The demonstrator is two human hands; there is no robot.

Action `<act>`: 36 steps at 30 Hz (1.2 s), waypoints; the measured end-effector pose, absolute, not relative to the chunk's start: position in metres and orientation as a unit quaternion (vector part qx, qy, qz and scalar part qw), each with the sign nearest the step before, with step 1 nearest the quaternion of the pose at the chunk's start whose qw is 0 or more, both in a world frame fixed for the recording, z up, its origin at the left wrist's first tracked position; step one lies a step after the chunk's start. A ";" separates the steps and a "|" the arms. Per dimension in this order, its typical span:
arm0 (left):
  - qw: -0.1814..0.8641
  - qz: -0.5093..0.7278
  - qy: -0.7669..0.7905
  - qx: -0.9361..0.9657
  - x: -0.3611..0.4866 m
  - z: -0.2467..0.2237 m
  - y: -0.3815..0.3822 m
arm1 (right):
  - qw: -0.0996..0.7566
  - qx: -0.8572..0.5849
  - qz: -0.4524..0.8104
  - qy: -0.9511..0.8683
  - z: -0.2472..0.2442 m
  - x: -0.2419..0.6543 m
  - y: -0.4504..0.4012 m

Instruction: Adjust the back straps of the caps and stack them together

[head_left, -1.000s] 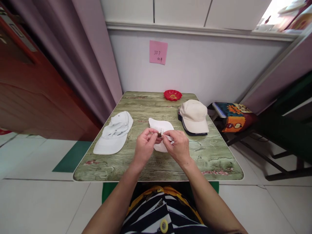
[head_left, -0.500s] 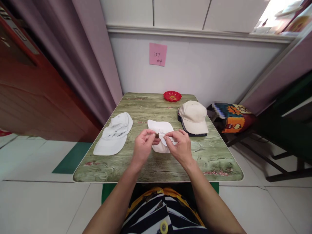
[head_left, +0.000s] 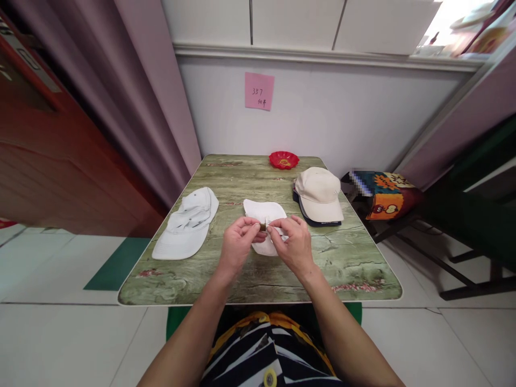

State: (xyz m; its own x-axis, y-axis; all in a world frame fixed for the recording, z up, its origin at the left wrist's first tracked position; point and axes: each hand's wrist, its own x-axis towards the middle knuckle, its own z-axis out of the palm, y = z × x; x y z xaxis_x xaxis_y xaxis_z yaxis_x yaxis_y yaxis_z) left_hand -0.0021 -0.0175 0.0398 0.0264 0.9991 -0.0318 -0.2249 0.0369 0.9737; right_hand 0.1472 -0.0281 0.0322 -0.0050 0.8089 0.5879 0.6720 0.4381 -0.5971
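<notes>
A white cap point(head_left: 264, 208) lies in front of me in the middle of the table, its brim towards the wall. My left hand point(head_left: 238, 244) pinches a small brass-coloured buckle point(head_left: 263, 227) at the back of this cap. Between thumb and forefinger, my right hand point(head_left: 294, 242) grips the white strap right beside the buckle. Fingertips of both hands nearly meet there, and they cover part of the strap. Whether the strap end is inside the buckle I cannot tell.
A pale, flattened cap point(head_left: 183, 234) rests at the left of the green wood-patterned table point(head_left: 237, 177). On the right, a beige cap point(head_left: 319, 188) sits on top of a dark cap point(head_left: 307, 217). A red scalloped dish point(head_left: 284, 160) stands near the back edge.
My right hand has moved slightly left, bringing its fingertips up to the buckle. The left hand still holds the buckle. The view has shifted a little.
</notes>
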 end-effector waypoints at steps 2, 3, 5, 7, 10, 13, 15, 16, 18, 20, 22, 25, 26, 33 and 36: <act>0.581 0.538 0.439 0.425 -0.004 0.040 -0.015 | 0.465 -0.520 0.059 -0.714 0.034 0.150 -0.027; 0.585 0.536 0.438 0.423 -0.005 0.040 -0.014 | 0.459 -0.516 0.048 -0.722 0.035 0.151 -0.027; 0.593 0.530 0.432 0.426 -0.005 0.040 -0.013 | 0.444 -0.505 0.018 -0.740 0.036 0.151 -0.025; 0.607 0.521 0.422 0.426 -0.004 0.040 -0.013 | 0.431 -0.497 -0.011 -0.753 0.035 0.149 -0.024; 0.620 0.517 0.417 0.418 -0.001 0.038 -0.015 | 0.419 -0.490 -0.029 -0.764 0.030 0.147 -0.022; 0.617 0.513 0.424 0.420 -0.001 0.037 -0.016 | 0.421 -0.483 -0.031 -0.767 0.023 0.147 -0.020; 0.613 0.513 0.430 0.419 -0.002 0.036 -0.017 | 0.428 -0.482 -0.033 -0.764 0.021 0.148 -0.020; 0.610 0.516 0.432 0.418 -0.003 0.036 -0.017 | 0.430 -0.483 -0.035 -0.762 0.020 0.149 -0.020; 0.602 0.522 0.439 0.415 -0.005 0.036 -0.016 | 0.432 -0.486 -0.036 -0.759 0.019 0.150 -0.019; 0.592 0.527 0.447 0.415 -0.008 0.036 -0.016 | 0.432 -0.491 -0.036 -0.756 0.018 0.151 -0.019; 0.582 0.533 0.455 0.412 -0.011 0.036 -0.016 | 0.433 -0.495 -0.035 -0.752 0.017 0.152 -0.018; 0.577 0.540 0.459 0.405 -0.014 0.036 -0.016 | 0.426 -0.498 -0.027 -0.755 0.015 0.154 -0.017; 0.576 0.542 0.461 0.402 -0.014 0.036 -0.016 | 0.422 -0.498 -0.023 -0.757 0.015 0.156 -0.017; 0.550 0.565 0.475 0.390 -0.019 0.030 -0.012 | 0.424 -0.516 0.014 -0.744 0.010 0.171 -0.017; 0.541 0.578 0.476 0.382 -0.019 0.027 -0.003 | 0.432 -0.530 0.059 -0.727 0.003 0.173 -0.011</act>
